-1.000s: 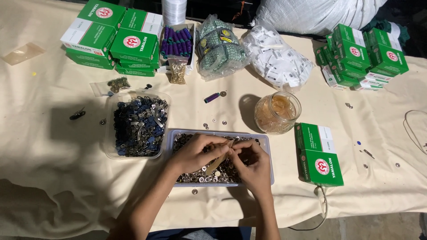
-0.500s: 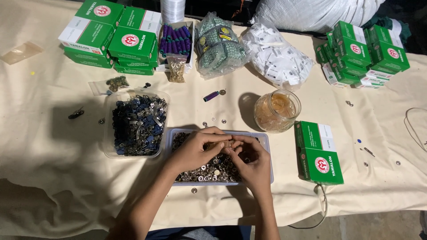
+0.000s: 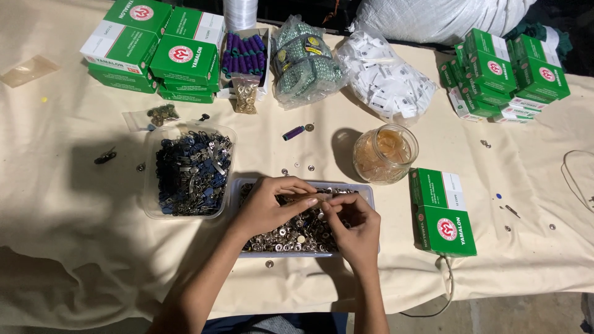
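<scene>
Both of my hands hover over a clear plastic tray (image 3: 370, 196) filled with small silver metal snaps (image 3: 291, 236). My left hand (image 3: 267, 205) and my right hand (image 3: 354, 226) meet fingertip to fingertip, pinching a small pale piece (image 3: 320, 198) between them. What exactly the piece is cannot be made out. Left of this tray stands a second clear tub (image 3: 224, 131) holding dark blue and metal clips (image 3: 192, 173).
A glass jar (image 3: 385, 154) stands behind the tray, and green boxes (image 3: 442, 213) lie to its right. More green boxes (image 3: 154, 52), purple spools (image 3: 244, 52), bagged goods (image 3: 304, 62) and white packets (image 3: 386, 77) line the back. Loose snaps dot the cream cloth (image 3: 74, 204).
My hands stayed over the snap tray and shifted only slightly, the fingertips still working together on a small piece.
</scene>
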